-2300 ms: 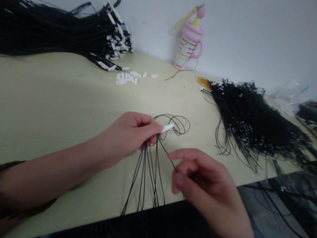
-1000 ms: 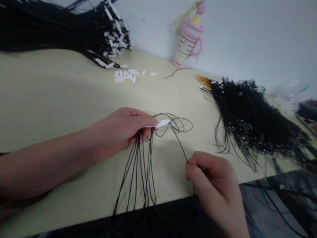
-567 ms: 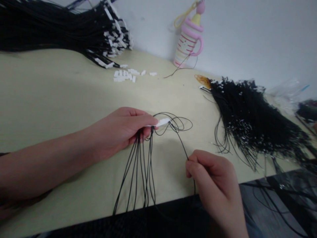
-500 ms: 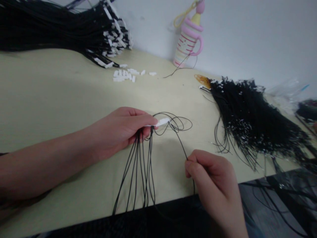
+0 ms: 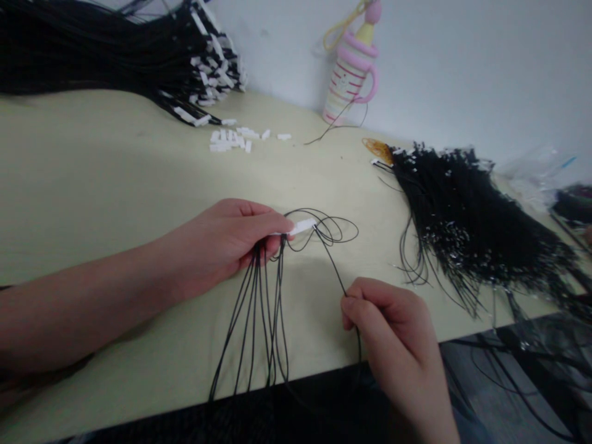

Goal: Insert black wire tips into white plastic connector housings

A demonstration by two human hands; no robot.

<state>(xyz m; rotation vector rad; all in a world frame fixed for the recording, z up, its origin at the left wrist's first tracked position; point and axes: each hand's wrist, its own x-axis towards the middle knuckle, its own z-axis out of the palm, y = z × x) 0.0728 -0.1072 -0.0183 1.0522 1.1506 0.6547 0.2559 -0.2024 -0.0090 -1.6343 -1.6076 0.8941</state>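
My left hand (image 5: 250, 234) pinches a white connector (image 5: 304, 226) between thumb and fingers, near the middle of the table. Several thin black wires (image 5: 253, 320) hang from under its fingers toward the front edge. Thin black loops (image 5: 342, 229) curl behind and to the right of the connector. My right hand (image 5: 388, 333) is closed, thumb against forefinger, on a single black wire (image 5: 333, 264). That wire runs up to the connector's right end, and its lower part hangs below the hand.
Loose white connectors (image 5: 226, 140) lie behind my left hand. A big black wire bundle (image 5: 115, 55) with white ends is at the back left, another wire pile (image 5: 476, 216) at the right. A pink-and-white cup-shaped item (image 5: 346, 77) stands against the wall.
My right hand has shifted very slightly left with the wire still in its fingers. My left hand and the connector look almost unmoved.
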